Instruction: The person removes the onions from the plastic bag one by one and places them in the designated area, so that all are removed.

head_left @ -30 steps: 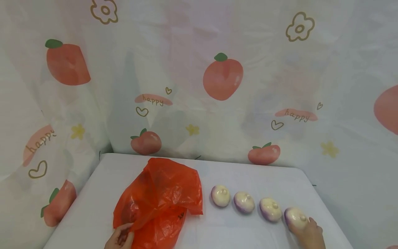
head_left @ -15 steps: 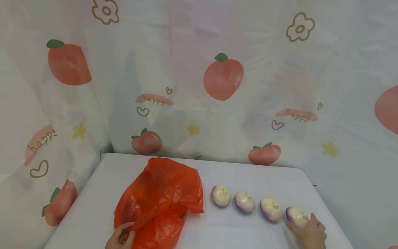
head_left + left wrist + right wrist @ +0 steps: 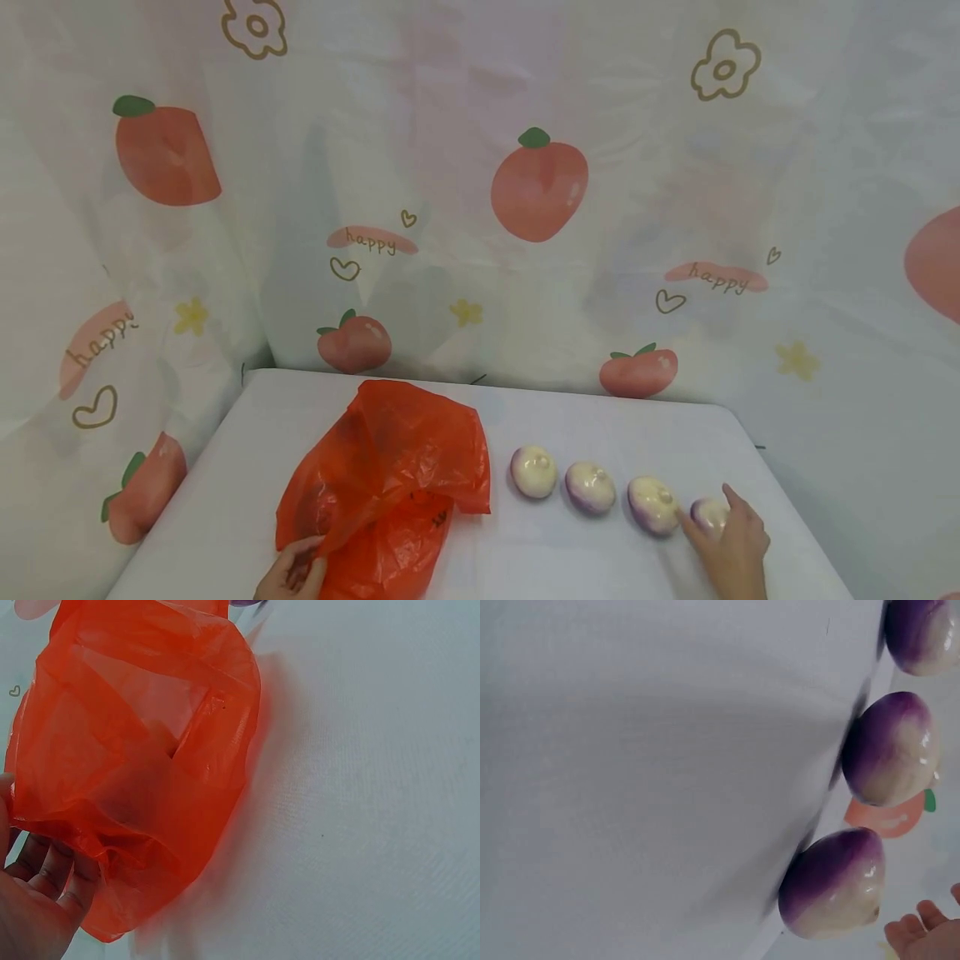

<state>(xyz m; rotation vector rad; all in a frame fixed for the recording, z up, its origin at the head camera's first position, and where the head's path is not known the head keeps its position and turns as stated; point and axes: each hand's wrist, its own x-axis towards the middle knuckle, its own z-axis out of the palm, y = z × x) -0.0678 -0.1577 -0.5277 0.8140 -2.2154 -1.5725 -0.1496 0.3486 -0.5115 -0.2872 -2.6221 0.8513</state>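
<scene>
My left hand (image 3: 288, 571) pinches the near-left edge of a crumpled red plastic bag (image 3: 397, 467). In the left wrist view its fingers (image 3: 56, 874) are bent at the edge of the bag (image 3: 172, 787). Dark shapes show faintly through the plastic. My right hand (image 3: 731, 546) hovers over the rightmost purple-and-white turnip (image 3: 707, 514), covering part of it, thumb and forefinger spread apart. The thumb tip reaches close to the neighbouring turnip (image 3: 652, 504); contact cannot be made out. Seen from the right wrist, the fingers (image 3: 928, 915) look loose and hold nothing.
Two more turnips, one in the middle (image 3: 590, 487) and one beside the bag (image 3: 533, 472), continue the slanting row. All rest on a white-covered table (image 3: 570, 558). A fruit-printed curtain (image 3: 465, 108) hangs behind and around it.
The right hand has let go of the rightmost turnip, spread its fingers and shifted left. The left hand and bag have stayed where they were.
</scene>
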